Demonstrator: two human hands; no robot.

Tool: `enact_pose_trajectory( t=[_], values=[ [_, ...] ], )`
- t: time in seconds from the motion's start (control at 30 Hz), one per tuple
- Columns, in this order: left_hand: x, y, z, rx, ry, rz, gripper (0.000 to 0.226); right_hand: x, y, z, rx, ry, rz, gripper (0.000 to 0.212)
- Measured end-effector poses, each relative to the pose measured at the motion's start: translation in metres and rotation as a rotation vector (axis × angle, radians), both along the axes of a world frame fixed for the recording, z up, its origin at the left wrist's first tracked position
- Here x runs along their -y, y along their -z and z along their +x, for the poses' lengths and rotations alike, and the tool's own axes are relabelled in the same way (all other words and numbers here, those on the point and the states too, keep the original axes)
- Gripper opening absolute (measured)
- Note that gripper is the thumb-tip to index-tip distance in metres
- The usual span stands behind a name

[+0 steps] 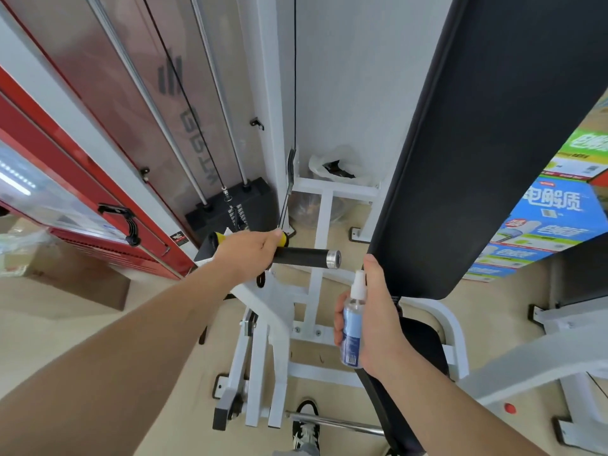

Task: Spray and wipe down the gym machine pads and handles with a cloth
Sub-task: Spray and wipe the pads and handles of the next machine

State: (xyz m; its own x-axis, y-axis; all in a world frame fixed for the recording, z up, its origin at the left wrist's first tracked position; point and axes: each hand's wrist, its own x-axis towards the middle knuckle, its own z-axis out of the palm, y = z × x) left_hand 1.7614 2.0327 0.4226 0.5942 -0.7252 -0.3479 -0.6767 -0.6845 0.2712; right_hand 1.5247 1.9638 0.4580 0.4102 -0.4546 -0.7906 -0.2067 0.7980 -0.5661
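At the centre of the frame, the left hand (250,253) is clenched around a machine handle (306,257), a black foam grip with a chrome end cap pointing right. Yellow material (283,239) shows on both sides of the fist; whether it is a cloth or part of the handle I cannot tell. Just below and to the right, the right hand (375,320) grasps a spray bottle (352,327), held upright. Its fingers curl round the blue-labelled body and the thumb stretches up beside the white nozzle, near the lower edge of the back pad (493,143). The bottle's upper part is clear; its fill level cannot be read.

That long black back pad runs from the upper right down to the middle, tilted, with a black seat pad (424,340) beneath the right wrist. The white machine frame (317,225) stands on the pale floor between the arms. At the upper middle, a translucent plastic bag (342,169) lies by the wall with something dark inside. Left of it sits the black weight stack (230,202) with its guide rods and cable behind a clear shield. A red cabinet (82,179) with a glass door fills the left edge, a cardboard box (72,284) below it. Printed blue and green cartons (543,225) are stacked at the right. A black-and-white sneaker (306,429) shows at the bottom.
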Motion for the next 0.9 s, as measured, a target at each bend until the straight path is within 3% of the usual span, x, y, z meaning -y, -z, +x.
enact_pose_trajectory(
  t=[0.13,0.2,0.27,0.4,0.53,0.63,0.77,0.9],
  values=[
    [0.005,0.017,-0.071,0.268,-0.055,-0.326,0.059,0.002,0.002,-0.008,-0.005,0.033,0.03,0.075],
    [0.007,0.026,-0.115,0.233,-0.069,-0.543,0.056,0.004,0.004,-0.01,-0.003,0.047,0.024,0.078],
    [0.006,0.032,-0.134,0.211,0.036,-0.633,0.051,0.004,0.007,-0.01,-0.015,0.035,0.012,0.079],
    [-0.013,0.04,-0.075,0.384,0.33,-0.43,0.077,0.006,0.006,-0.012,-0.029,0.032,0.058,0.073],
    [-0.023,0.025,0.016,0.42,0.218,0.129,0.027,0.004,0.003,-0.012,-0.002,-0.008,0.082,0.066],
    [0.002,0.009,0.005,0.284,0.236,0.168,0.018,0.006,0.0,-0.012,0.007,-0.034,0.062,0.068],
    [0.039,-0.008,-0.08,0.192,0.237,-0.154,0.026,0.009,-0.001,-0.015,0.017,0.001,0.061,0.07],
    [0.042,-0.011,-0.138,0.167,0.42,-0.569,0.03,0.013,0.006,-0.025,-0.011,0.043,-0.024,0.07]
  ],
)
